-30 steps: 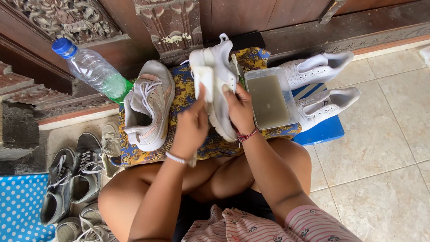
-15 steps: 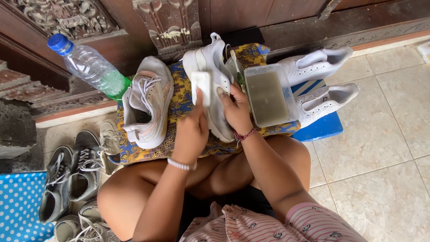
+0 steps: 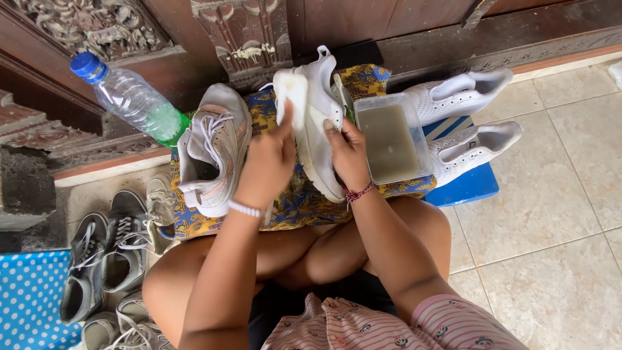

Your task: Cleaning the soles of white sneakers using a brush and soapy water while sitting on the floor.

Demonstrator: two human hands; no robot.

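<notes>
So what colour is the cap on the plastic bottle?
Blue. The cap tops the clear plastic bottle, which leans at upper left in the head view.

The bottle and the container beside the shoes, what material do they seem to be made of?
Bottle: apparently thin clear plastic, ribbed and see-through, with a glossy blue cap. Container: probably translucent plastic, with a frosted rim and murky liquid showing inside.

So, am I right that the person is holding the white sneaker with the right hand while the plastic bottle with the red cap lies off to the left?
Not quite: the head view shows the plastic bottle has a blue cap, not red. The rest holds: the right hand grips the white sneaker, and the bottle lies to the left.
</notes>
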